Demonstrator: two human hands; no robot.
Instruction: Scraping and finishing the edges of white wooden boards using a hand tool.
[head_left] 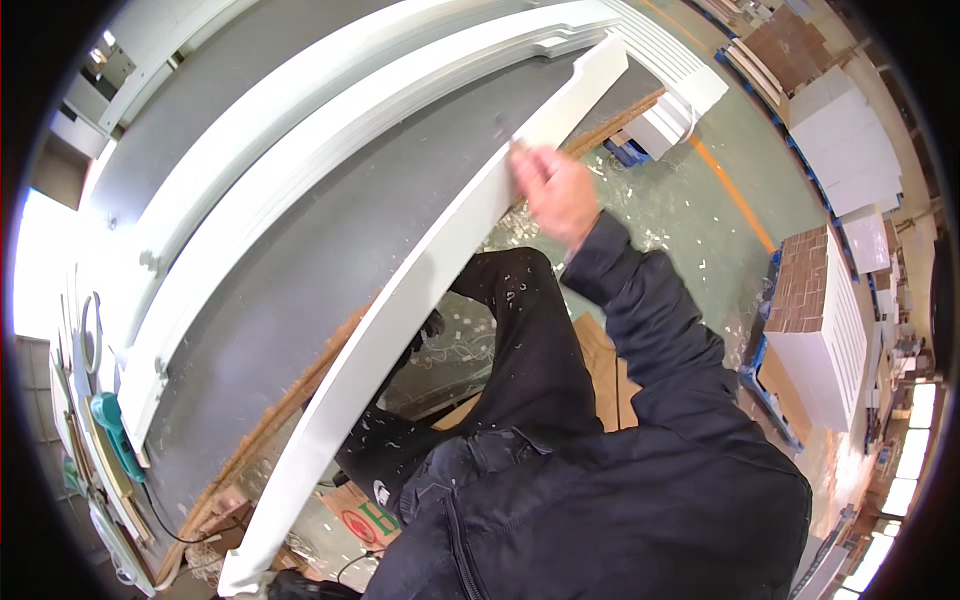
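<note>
My right hand [555, 190] is raised over the edge of a long white board [400, 310] that lies along the near side of a grey workbench [290, 270]. The hand is blurred and closed around a small dark tool [504, 127], whose tip touches the board's edge near its far end. My dark sleeve runs down from the hand to the lower right. My left hand is out of sight. My dark trouser leg [520, 340] stands close against the bench, speckled with white shavings.
Two more long white mouldings [330, 130] lie across the bench further back. A teal power tool [115, 430] rests at the bench's left end. White shavings litter the green floor [670, 220]. Cardboard [600, 370] lies underfoot. Stacked white panels [825, 320] stand on a pallet at right.
</note>
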